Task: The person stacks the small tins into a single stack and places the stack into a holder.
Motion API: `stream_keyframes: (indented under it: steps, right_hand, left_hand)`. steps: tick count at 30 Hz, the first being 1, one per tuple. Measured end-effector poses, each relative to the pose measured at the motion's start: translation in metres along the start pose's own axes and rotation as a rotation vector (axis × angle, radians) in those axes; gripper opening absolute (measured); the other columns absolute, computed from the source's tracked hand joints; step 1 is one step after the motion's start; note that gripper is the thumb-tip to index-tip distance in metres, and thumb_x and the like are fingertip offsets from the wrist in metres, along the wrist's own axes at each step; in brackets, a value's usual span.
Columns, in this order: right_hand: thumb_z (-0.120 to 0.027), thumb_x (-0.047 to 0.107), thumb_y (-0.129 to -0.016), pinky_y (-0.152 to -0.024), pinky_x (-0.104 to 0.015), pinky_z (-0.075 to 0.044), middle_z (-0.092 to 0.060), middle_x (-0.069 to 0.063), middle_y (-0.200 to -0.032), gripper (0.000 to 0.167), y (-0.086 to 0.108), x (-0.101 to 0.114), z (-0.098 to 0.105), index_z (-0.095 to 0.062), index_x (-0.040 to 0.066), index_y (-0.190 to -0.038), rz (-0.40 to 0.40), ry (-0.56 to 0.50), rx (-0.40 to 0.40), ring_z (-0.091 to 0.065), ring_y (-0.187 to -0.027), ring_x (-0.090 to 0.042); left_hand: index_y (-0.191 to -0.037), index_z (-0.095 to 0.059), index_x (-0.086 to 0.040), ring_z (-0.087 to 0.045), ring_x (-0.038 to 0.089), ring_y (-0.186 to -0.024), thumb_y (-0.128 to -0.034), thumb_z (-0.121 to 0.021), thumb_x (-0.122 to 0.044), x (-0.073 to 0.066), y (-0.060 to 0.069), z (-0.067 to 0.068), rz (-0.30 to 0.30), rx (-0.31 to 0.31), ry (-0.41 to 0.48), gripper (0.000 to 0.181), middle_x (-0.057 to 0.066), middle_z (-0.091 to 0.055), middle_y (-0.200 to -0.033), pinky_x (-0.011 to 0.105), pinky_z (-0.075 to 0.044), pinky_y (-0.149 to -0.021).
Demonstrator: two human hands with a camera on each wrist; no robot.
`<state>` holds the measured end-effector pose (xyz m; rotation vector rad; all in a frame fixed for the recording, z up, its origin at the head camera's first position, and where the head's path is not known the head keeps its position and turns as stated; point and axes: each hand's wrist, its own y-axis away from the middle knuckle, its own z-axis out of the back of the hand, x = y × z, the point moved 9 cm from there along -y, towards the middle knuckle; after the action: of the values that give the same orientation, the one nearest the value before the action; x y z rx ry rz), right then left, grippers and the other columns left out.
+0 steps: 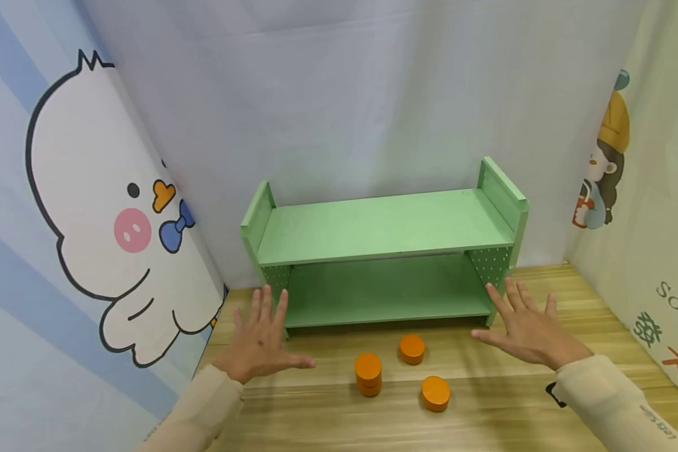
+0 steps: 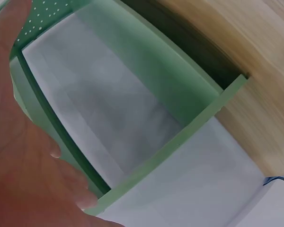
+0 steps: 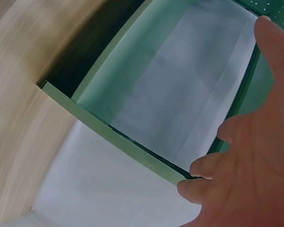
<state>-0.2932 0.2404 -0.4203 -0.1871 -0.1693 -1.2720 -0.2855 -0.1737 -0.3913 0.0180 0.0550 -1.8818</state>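
Note:
A green two-tier shelf (image 1: 384,227) stands on the wooden table against the back curtain. In front of it lie orange discs: two stacked (image 1: 368,370), one near the shelf (image 1: 412,349), one closer to the person (image 1: 435,393). The left hand (image 1: 258,344) is spread, palm down, left of the discs by the shelf's left end. The right hand (image 1: 528,329), fingers spread, is by the shelf's right end. Neither hand holds anything. Each wrist view shows a hand (image 2: 33,156), (image 3: 246,156) beside the shelf (image 2: 146,165).
The wooden table (image 1: 305,420) extends around the shelf. A curtain with a cartoon duck (image 1: 90,176) borders the left, a grey curtain (image 1: 328,94) the back, and a printed curtain (image 1: 650,251) the right.

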Motion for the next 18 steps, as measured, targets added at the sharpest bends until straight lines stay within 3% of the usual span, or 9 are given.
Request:
stream_keyframes:
  steps: [11, 18]
  right_hand:
    - [-0.056, 0.065, -0.092, -0.099, -0.087, 0.007, -0.007, -0.040, -0.156, 0.102, 0.003, -0.004, -0.014, -0.021, -0.005, -0.156, -0.007, -0.042, 0.006, -0.011, -0.142, -0.059]
    - [-0.056, 0.065, -0.092, -0.098, -0.088, 0.005, -0.006, -0.041, -0.156, 0.102, 0.005, -0.004, -0.025, -0.018, -0.005, -0.156, -0.013, -0.064, 0.019, -0.011, -0.142, -0.059]
  left_hand:
    - [-0.159, -0.006, 0.001, 0.000, 0.050, -0.147, -0.0683, -0.068, -0.082, -0.002, -0.001, -0.018, 0.016, 0.015, 0.086, 0.138, 0.033, 0.004, -0.159, 0.080, -0.008, -0.108]
    - [-0.158, -0.007, 0.002, -0.002, 0.051, -0.147, -0.0685, -0.066, -0.084, -0.002, 0.000, -0.030, 0.014, 0.024, 0.094, 0.138, 0.035, 0.001, -0.159, 0.082, -0.009, -0.107]
